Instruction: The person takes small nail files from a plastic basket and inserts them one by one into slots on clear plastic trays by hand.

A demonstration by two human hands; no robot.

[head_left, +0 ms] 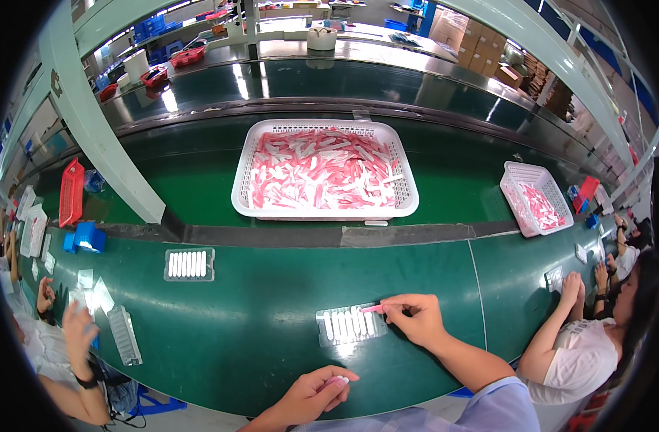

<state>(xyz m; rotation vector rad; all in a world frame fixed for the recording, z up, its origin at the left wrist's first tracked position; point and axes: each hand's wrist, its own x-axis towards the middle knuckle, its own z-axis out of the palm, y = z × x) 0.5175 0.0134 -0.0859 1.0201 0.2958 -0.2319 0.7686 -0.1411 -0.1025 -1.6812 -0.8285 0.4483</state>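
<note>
My right hand (419,320) pinches a slim pink stick (373,309) between thumb and fingers. The stick's far end is over the right part of a clear plastic tray (380,331), where several white strips (342,325) lie side by side. Closer to me, my left hand (309,397) is curled around one or more pink-and-white sticks (334,382); how many it holds is hidden by the fingers. To the left on the green table lies another clear tray (211,274) with a row of white strips (187,264).
Beyond a dark ledge (272,235), a white basket (326,213) is heaped with pink-and-white sticks. A second white basket (522,216) stands right. Co-workers sit at both sides, one hand (77,335) raised at left. A slanted pale post (102,129) rises at left, near blue boxes (89,237).
</note>
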